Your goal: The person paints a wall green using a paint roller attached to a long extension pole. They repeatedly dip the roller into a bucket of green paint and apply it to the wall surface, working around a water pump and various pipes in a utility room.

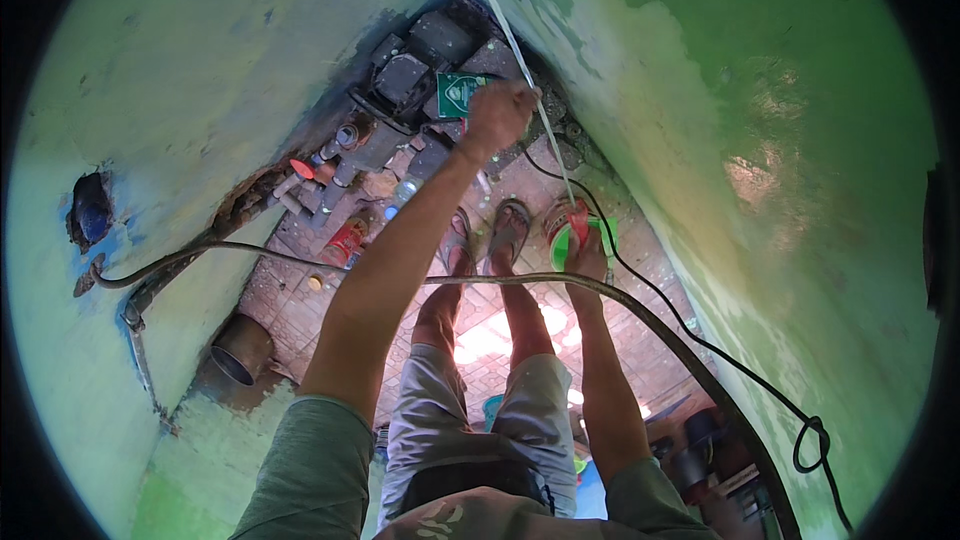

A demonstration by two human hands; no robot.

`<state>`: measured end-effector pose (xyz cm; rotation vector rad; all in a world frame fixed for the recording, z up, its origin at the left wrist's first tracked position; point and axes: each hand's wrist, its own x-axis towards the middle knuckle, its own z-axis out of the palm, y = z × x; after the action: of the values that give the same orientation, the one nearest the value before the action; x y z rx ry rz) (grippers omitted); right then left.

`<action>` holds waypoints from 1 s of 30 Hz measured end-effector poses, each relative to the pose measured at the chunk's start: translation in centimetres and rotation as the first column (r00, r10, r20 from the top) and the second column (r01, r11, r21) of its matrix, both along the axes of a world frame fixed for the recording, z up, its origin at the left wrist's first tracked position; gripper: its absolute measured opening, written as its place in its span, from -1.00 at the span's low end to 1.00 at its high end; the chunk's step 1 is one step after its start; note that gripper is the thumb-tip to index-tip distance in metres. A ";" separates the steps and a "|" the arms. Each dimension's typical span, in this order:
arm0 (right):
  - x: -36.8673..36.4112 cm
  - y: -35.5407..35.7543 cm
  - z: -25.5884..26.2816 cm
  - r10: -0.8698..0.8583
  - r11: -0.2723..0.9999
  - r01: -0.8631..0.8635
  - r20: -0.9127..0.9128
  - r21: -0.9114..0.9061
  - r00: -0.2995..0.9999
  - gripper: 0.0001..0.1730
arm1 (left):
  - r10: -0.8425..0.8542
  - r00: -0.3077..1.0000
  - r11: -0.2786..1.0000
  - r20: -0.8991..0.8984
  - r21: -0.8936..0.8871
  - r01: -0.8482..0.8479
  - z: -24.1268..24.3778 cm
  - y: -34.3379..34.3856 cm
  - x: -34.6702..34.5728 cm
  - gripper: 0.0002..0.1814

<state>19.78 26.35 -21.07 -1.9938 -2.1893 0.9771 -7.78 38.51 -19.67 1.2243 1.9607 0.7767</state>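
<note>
My left hand (501, 114) is raised at the centre top, its fingers closed by a long pale strip or stick (517, 45) that runs up along the wall corner. What it grips is hard to tell. Beside it shows a green card or packet (454, 94) bearing writing. At the right, my right hand (586, 255) is closed on a red item (578, 216), by the lower end of the pale strip. That hand is over a bright green container (559, 247) with a round tub (556, 214) next to it.
Green walls (697, 90) meet ahead. Stone blocks (442, 37), pipe fittings (345, 169), a red-labelled bottle (346, 240) and a metal pot (244, 349) lie about. A thick hose (555, 277) crosses before my legs; a thin black cable (660, 292) runs along the right.
</note>
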 end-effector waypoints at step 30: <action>0.6 -3.7 3.4 -0.041 0.998 0.034 -0.143 -0.053 0.989 -0.66 | -0.038 0.981 0.999 0.189 0.023 0.034 1.6 -3.7 1.8 -0.79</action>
<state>20.42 22.69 -17.70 -1.9112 -2.0654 1.1436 -5.94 34.85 -18.07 1.1501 1.7761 0.8631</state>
